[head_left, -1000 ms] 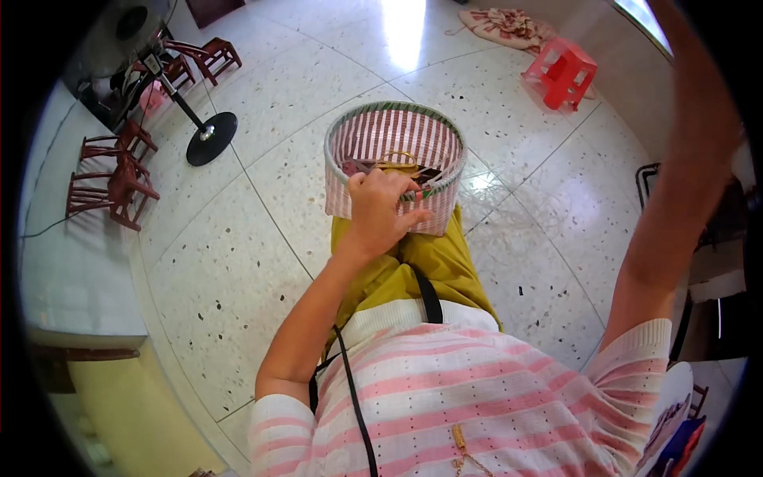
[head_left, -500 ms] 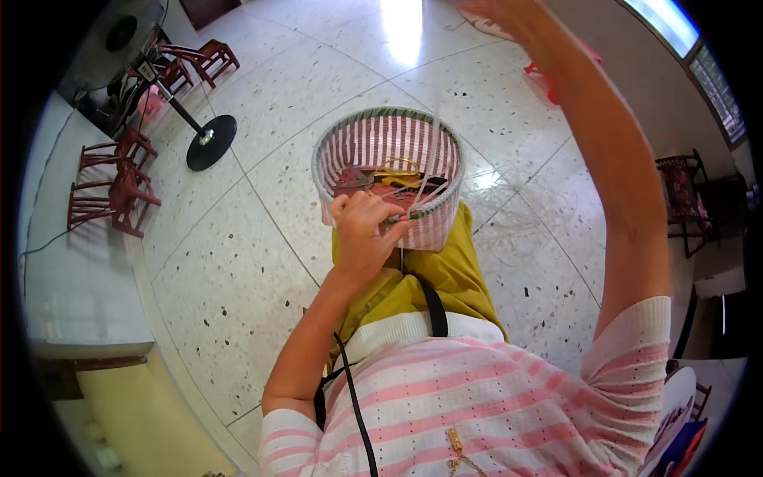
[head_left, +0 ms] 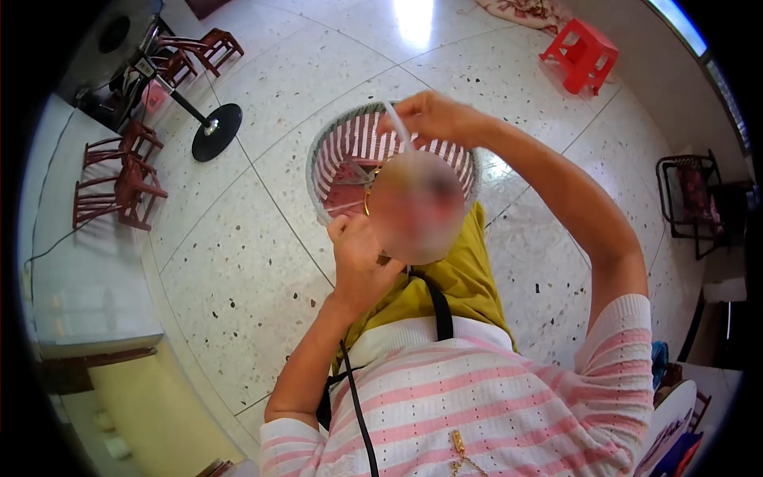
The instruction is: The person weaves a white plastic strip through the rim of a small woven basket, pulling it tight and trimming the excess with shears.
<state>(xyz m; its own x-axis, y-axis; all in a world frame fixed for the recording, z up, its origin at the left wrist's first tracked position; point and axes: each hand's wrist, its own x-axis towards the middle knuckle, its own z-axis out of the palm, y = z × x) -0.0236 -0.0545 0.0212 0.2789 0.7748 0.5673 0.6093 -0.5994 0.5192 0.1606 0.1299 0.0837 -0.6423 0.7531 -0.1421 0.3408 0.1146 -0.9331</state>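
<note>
A round basket with red-and-white striped walls sits on my lap, over yellow-green trousers. My left hand is closed at its near left rim, fingertips partly hidden. Above the far right part of the basket, my right hand pinches a pale flat strip. The strip runs down behind a blurred round patch that covers the basket's near right part. Inside the basket lies a grey metal tool, its kind unclear, and beside it shows a thin yellow loop.
A black-based standing fan is on the floor at the left, near several dark red wooden chairs. A red plastic stool stands far right. A dark folding chair is by the right wall.
My right hand has come down from far up on the right to just above the basket, with the strip in it. My left hand has moved slightly down, staying near the rim.
</note>
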